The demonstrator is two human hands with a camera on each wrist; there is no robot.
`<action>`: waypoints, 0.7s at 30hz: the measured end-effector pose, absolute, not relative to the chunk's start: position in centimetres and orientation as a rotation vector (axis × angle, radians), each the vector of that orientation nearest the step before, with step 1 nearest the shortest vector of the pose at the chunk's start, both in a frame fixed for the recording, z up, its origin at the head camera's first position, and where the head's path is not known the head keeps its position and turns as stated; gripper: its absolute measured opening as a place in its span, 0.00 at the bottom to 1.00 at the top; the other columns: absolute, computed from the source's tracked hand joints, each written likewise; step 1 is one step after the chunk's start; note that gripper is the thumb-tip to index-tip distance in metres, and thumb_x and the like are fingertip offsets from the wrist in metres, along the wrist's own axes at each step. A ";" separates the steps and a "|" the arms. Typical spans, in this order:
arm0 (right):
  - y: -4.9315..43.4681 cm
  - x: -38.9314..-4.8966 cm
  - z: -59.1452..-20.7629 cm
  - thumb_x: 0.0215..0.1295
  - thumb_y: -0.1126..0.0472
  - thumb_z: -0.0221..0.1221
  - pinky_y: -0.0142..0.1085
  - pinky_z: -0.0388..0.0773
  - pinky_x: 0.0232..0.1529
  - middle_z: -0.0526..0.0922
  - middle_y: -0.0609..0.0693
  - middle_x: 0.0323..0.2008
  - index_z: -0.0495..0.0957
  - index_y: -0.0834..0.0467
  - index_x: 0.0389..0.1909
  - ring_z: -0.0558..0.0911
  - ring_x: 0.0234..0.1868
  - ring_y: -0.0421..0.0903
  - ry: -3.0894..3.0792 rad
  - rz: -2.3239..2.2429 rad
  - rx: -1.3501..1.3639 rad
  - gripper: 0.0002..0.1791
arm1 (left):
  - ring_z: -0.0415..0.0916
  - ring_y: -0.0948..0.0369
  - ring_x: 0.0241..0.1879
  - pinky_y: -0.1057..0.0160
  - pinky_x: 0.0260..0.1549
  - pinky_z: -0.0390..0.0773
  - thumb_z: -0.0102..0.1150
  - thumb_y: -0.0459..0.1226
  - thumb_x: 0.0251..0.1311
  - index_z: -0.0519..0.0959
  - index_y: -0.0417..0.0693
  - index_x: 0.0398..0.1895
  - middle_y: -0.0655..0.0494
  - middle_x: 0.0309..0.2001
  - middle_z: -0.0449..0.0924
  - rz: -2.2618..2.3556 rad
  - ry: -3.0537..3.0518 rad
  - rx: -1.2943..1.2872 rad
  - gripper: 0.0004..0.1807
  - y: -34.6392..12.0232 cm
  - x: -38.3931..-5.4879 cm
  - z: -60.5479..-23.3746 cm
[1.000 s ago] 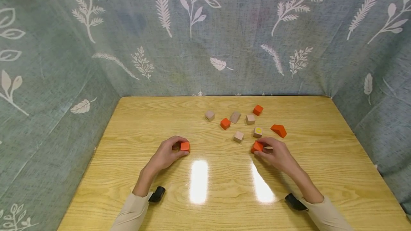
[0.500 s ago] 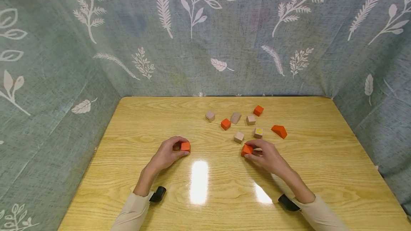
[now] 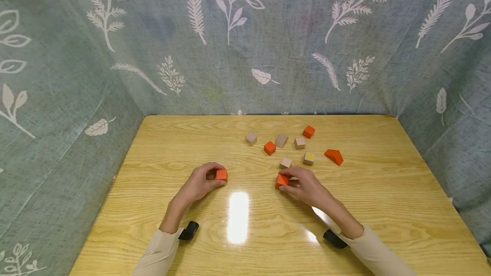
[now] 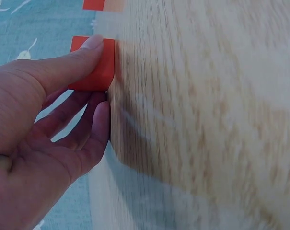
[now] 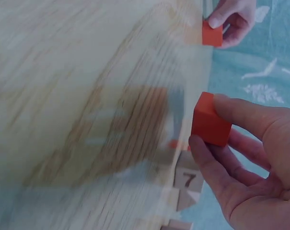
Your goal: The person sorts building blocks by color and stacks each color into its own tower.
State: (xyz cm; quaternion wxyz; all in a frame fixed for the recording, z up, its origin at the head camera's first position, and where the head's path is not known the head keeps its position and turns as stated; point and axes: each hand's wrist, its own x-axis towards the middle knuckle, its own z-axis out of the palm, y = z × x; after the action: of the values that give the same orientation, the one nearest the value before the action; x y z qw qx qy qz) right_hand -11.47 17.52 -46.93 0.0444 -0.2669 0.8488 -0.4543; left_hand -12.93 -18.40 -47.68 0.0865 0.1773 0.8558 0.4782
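On the left side of the table, my left hand point(image 3: 200, 182) grips a red cube point(image 3: 221, 175) between thumb and fingers; in the left wrist view the cube sits on the tabletop. My right hand point(image 3: 307, 185) pinches another red cube point(image 3: 281, 181) nearer the middle. Whether that one touches the wood, I cannot tell. Just behind the right hand is a plain wooden cube point(image 3: 285, 162), partly covered. In the right wrist view, a wooden cube marked 7 point(image 5: 188, 178) shows below the held cube. A stretch of table separates the two held cubes.
Behind the right hand lie loose blocks: red cubes point(image 3: 270, 148), wooden cubes point(image 3: 299, 143), a cube with a yellow ring point(image 3: 308, 159), a flat wooden piece point(image 3: 281, 140) and a red wedge-shaped block point(image 3: 334, 156). A patterned curtain point(image 3: 245, 76) borders the table point(image 3: 172, 139).
My right hand has moved left with its red cube, nearer to the left hand's cube. The left hand and its cube have stayed in place.
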 end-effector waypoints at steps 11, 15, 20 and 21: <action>15.5 -12.1 -47.2 0.61 0.73 0.70 0.40 0.86 0.46 0.84 0.60 0.45 0.80 0.73 0.52 0.86 0.46 0.56 2.583 -1.389 -0.970 0.19 | 0.82 0.48 0.50 0.55 0.48 0.83 0.70 0.29 0.62 0.80 0.38 0.54 0.44 0.50 0.82 1.429 2.533 0.502 0.18 -18.3 -13.0 -47.8; 14.7 -12.4 -47.1 0.61 0.72 0.70 0.40 0.86 0.47 0.84 0.60 0.45 0.80 0.72 0.53 0.85 0.46 0.55 2.576 -1.371 -0.980 0.20 | 0.82 0.49 0.50 0.55 0.48 0.83 0.71 0.30 0.62 0.81 0.39 0.54 0.45 0.50 0.82 1.429 2.536 0.499 0.18 -18.3 -13.0 -47.9; 13.7 -12.9 -47.1 0.63 0.70 0.70 0.37 0.85 0.48 0.84 0.59 0.47 0.80 0.71 0.55 0.84 0.48 0.54 2.592 -1.314 -0.974 0.20 | 0.82 0.48 0.50 0.53 0.48 0.83 0.70 0.30 0.62 0.80 0.39 0.54 0.44 0.50 0.82 1.446 2.527 0.495 0.18 -18.4 -13.0 -47.8; 13.5 -13.0 -47.1 0.63 0.70 0.70 0.36 0.85 0.48 0.84 0.59 0.47 0.80 0.71 0.55 0.84 0.48 0.54 2.598 -1.303 -0.980 0.20 | 0.82 0.48 0.50 0.53 0.48 0.83 0.70 0.30 0.62 0.80 0.39 0.54 0.43 0.50 0.81 1.448 2.527 0.495 0.18 -18.4 -12.9 -47.8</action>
State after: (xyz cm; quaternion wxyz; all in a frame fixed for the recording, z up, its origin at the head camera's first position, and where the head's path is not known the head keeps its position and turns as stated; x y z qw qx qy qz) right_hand -13.04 13.49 -47.10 0.0371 -0.3193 0.8464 -0.4246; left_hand -12.93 -18.44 -47.80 0.0936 0.1668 0.8517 0.4879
